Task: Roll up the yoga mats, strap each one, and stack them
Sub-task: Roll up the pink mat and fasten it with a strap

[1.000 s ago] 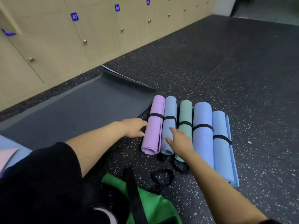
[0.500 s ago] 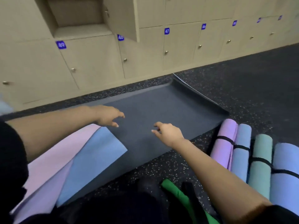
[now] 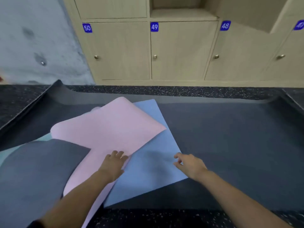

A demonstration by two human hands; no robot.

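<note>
Left hand point(image 3: 115, 164) lies flat, fingers point(image 3: 118, 154) straight; right hand point(image 3: 191, 165) is palm-down, fingers loosely curled.

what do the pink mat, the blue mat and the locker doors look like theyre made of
Pink mat: likely soft foam, matte; its far end curls smoothly with no crease. Blue mat: seemingly the same thin matte foam, lying flat with no shine. Locker doors: pale wood-grain board, probably laminate, with small shiny metal-looking knobs.
</note>
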